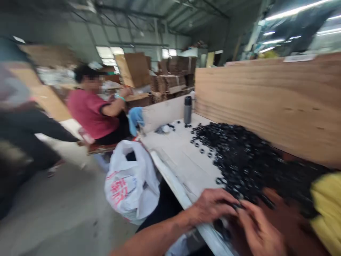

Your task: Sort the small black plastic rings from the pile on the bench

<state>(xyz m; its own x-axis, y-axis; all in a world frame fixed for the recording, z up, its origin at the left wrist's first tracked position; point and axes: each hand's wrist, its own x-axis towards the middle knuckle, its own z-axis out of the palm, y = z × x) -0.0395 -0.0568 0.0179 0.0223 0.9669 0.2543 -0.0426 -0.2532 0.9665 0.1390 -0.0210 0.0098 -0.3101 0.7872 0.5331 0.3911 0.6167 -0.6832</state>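
A big heap of small black rubber rings [247, 160] covers the right half of a pale worktable [176, 156]. My left hand [213, 206] lies at the near edge of the heap, knuckles up, fingers curled onto the rings. My right hand [258, 231] sits just beside it, fingers bent and pressed together over some rings. The frame is blurred, so what each hand pinches is not clear. A yellow sleeve [327, 209] shows at the far right.
A plywood board [266, 103] walls the table's right side. A grey flask [188, 110] stands at the far end. A white plastic bag [130, 185] hangs off the table's left edge. A seated person in a red shirt [93, 113] works beyond, with stacked cartons [170, 81] behind.
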